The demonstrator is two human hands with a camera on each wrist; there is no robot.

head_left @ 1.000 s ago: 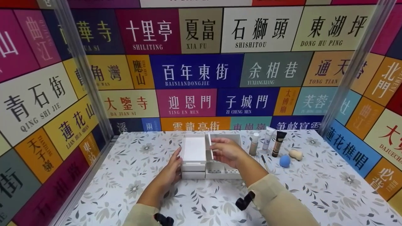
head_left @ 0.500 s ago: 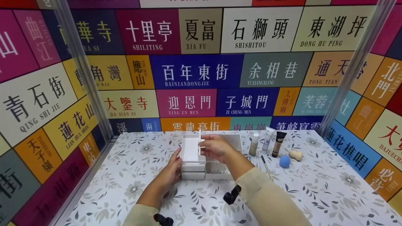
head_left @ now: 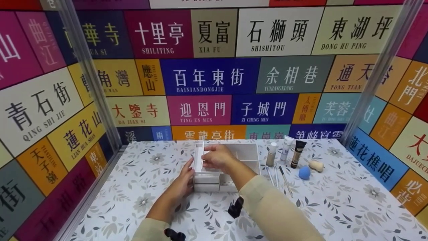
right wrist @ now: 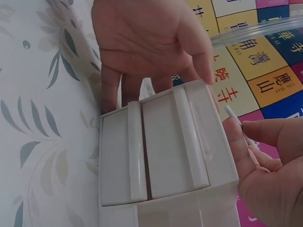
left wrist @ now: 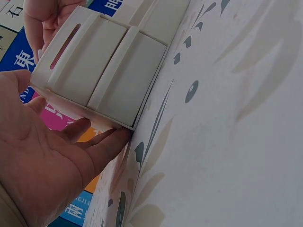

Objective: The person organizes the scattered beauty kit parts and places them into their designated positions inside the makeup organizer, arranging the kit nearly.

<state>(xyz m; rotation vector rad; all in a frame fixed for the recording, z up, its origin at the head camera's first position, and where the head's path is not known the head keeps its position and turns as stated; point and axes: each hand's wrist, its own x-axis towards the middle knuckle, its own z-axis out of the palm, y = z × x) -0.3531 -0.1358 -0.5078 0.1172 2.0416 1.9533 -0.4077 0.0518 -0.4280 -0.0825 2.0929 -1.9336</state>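
Observation:
A white desktop organizer (head_left: 206, 188) stands on the table, two stacked drawers on its left half and open compartments on its right. My left hand (head_left: 184, 177) lies along its left side, and in the left wrist view the extended fingers (left wrist: 106, 149) touch that side wall beside the drawer fronts (left wrist: 90, 59). Over the top tray, my right hand (head_left: 217, 157) pinches a thin white panel (head_left: 203, 149) held on edge. The right wrist view shows the panel's edge (right wrist: 233, 116) between thumb and fingers; most of it is hidden behind the organizer.
Right of the organizer stand a white-capped bottle (head_left: 271, 154), a white tube (head_left: 286, 149) and a black-capped tube (head_left: 298, 154). A blue makeup sponge (head_left: 304, 172), a beige sponge (head_left: 316, 165) and several slim brushes (head_left: 286, 181) lie nearby. Printed walls (head_left: 210, 77) enclose the table.
My right hand has carried the upright panel leftward, from the organizer's middle to over the left top tray. The right compartments and brushes show more now. My left hand has stayed put.

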